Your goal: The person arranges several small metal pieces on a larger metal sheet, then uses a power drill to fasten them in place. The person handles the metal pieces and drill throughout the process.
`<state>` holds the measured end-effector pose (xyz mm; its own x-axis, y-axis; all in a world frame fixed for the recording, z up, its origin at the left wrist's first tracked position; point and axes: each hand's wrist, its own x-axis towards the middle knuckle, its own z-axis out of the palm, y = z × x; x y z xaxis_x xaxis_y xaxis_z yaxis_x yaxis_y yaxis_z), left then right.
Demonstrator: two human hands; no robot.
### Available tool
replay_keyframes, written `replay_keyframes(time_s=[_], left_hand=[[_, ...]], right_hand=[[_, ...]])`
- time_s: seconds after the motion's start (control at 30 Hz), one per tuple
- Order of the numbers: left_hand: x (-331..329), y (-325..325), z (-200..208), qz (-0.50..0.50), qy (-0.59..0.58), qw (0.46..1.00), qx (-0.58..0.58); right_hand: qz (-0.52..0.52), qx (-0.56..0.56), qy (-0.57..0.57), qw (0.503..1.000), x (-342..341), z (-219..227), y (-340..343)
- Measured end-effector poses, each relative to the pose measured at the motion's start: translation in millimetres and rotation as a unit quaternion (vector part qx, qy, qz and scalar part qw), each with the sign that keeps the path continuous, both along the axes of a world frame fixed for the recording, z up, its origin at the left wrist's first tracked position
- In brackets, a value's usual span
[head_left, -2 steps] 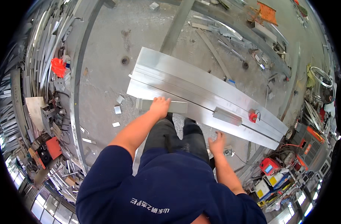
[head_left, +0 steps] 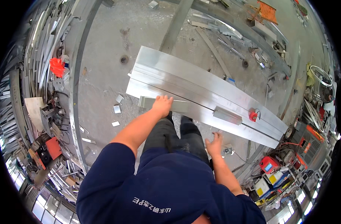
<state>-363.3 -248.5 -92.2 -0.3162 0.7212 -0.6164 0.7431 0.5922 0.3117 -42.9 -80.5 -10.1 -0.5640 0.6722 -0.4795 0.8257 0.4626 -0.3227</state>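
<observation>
My left hand (head_left: 163, 106) is closed over a short grey metal profile (head_left: 181, 107) at the near edge of a long silver metal sheet (head_left: 163, 61). The fingers lie over its top, and the profile reaches out on both sides of the hand. Off the sheet's near side, beside my leg, hangs my right hand (head_left: 214, 144). Its fingers are apart and nothing is in them. A second short metal profile (head_left: 227, 115) lies on the sheet further right. Close to that sits a red tape measure (head_left: 253, 117).
Steel beams (head_left: 175, 28) run beneath and beyond the sheet. Stacked metal strips (head_left: 38, 52) fill the left side. Offcuts (head_left: 117, 109) are scattered on the floor. At the right stand a red machine (head_left: 269, 164) and a grey-orange unit (head_left: 311, 143) with cables.
My left hand and the profile under it have shifted slightly to the right. My right hand has moved a little to the left.
</observation>
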Motion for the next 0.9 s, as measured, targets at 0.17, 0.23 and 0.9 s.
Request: replay_keyframes(time_s=[0.17, 0.23, 0.9], left_hand=[[22.0, 14.6, -31.3, -0.062, 0.03, 0.996, 0.058], [28.9, 5.8, -14.8, -0.098, 0.122, 0.971, 0.181], [18.1, -70.9, -40.8, 0.547, -0.109, 0.828, 0.053]], right_hand=[[0.022, -0.133, -0.023, 0.991, -15.1, 8.7, -34.5], [0.014, -0.153, -0.03, 0.988, -6.9, 1.8, -33.9], [-0.253, -0.337, 0.03, 0.907, -137.8, -133.9, 1.8]])
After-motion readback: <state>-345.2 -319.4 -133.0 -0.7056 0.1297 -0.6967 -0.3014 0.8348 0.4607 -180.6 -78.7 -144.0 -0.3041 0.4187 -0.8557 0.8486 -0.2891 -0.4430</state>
